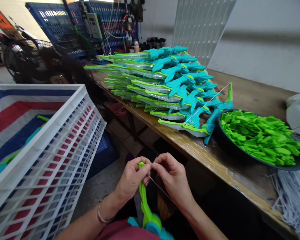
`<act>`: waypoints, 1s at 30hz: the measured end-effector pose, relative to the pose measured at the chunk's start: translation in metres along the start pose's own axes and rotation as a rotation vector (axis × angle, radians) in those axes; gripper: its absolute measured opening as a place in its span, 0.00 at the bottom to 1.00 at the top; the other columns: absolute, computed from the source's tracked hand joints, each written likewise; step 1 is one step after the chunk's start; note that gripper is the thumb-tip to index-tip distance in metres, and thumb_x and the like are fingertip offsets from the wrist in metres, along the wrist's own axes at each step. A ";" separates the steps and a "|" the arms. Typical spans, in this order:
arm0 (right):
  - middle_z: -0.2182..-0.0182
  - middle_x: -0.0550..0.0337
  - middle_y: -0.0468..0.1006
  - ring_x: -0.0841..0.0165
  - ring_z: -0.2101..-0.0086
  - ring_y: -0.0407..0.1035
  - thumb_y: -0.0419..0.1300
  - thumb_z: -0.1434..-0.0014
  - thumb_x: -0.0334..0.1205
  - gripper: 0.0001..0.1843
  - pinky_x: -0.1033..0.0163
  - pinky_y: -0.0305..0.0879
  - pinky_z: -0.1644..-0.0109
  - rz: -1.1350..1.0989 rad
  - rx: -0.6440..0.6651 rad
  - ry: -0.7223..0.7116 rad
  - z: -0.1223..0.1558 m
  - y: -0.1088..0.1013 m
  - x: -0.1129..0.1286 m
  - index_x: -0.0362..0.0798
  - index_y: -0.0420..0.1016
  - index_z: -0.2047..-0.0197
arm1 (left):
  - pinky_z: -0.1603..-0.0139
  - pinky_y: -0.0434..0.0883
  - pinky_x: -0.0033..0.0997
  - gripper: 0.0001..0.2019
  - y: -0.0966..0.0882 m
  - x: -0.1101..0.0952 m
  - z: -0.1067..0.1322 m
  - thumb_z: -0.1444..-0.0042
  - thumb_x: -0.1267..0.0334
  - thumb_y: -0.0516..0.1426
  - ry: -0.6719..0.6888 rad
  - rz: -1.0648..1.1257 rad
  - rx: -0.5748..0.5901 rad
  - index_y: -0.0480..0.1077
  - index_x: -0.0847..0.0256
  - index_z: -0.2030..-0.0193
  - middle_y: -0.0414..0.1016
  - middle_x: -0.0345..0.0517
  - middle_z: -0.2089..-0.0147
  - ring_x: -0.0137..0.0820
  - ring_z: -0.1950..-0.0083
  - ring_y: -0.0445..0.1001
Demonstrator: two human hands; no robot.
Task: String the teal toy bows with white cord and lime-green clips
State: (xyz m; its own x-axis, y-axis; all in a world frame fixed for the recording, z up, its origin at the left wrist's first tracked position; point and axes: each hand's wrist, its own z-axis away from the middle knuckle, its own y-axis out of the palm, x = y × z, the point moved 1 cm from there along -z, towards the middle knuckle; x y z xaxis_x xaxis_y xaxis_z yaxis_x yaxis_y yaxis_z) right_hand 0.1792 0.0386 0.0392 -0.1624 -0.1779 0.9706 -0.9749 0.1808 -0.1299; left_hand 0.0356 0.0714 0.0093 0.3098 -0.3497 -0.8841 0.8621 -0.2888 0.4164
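My left hand [132, 178] is closed around the tip of a green limb of a green and teal toy bow [145, 203]. The rest of that bow slants down towards my lap, its teal part [153, 228] low in the picture. Close beside the left fingertips, my right hand [173, 178] pinches a thin white string [161, 189]. This string runs from the bow's tip down to the right, behind the right hand. The string's end between the fingertips is too small to make out.
On the wooden table [202, 160] lies a stack of toy bows [162, 83]. A dark basin [221, 141] of green plastic parts [257, 136] stands right of it. White strings [290, 196] hang off the table's right end. At left is a white crate [87, 133] with a striped lining.
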 end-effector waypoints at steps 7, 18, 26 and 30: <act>0.65 0.60 0.76 0.71 0.64 0.73 0.58 0.31 0.26 0.08 0.68 0.68 0.59 0.224 0.027 -0.406 0.011 0.000 0.007 0.47 0.75 0.59 | 0.80 0.63 0.19 0.13 -0.002 -0.003 0.000 0.46 0.58 0.68 -0.136 0.202 0.123 0.73 0.64 0.69 0.67 0.35 0.78 0.20 0.81 0.64; 0.65 0.59 0.74 0.71 0.67 0.71 0.52 0.26 0.36 0.11 0.67 0.69 0.61 0.054 0.111 -0.114 0.012 0.000 0.008 0.49 0.68 0.63 | 0.79 0.64 0.20 0.18 0.000 -0.003 0.003 0.47 0.55 0.71 -0.138 0.257 0.159 0.69 0.64 0.70 0.67 0.36 0.76 0.20 0.81 0.64; 0.62 0.58 0.76 0.69 0.63 0.73 0.56 0.28 0.42 0.08 0.65 0.72 0.59 -0.038 0.112 -0.011 0.016 -0.004 0.008 0.48 0.72 0.57 | 0.78 0.63 0.20 0.16 -0.001 -0.003 0.002 0.43 0.55 0.68 -0.103 0.254 0.212 0.70 0.64 0.69 0.66 0.36 0.76 0.20 0.79 0.63; 0.62 0.59 0.76 0.69 0.64 0.72 0.63 0.32 0.36 0.06 0.65 0.71 0.59 0.142 0.058 -0.191 0.018 -0.001 0.009 0.50 0.74 0.52 | 0.77 0.62 0.19 0.16 0.000 -0.003 0.002 0.43 0.55 0.68 -0.093 0.198 0.200 0.70 0.64 0.68 0.66 0.35 0.77 0.20 0.79 0.63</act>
State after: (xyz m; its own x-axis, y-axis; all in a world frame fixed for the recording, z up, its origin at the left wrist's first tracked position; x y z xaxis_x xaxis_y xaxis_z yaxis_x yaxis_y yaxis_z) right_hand 0.1754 0.0191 0.0446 -0.3185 -0.3350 0.8867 -0.9466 0.1625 -0.2786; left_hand 0.0340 0.0709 0.0121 0.4182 -0.4944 -0.7620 0.6895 -0.3733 0.6206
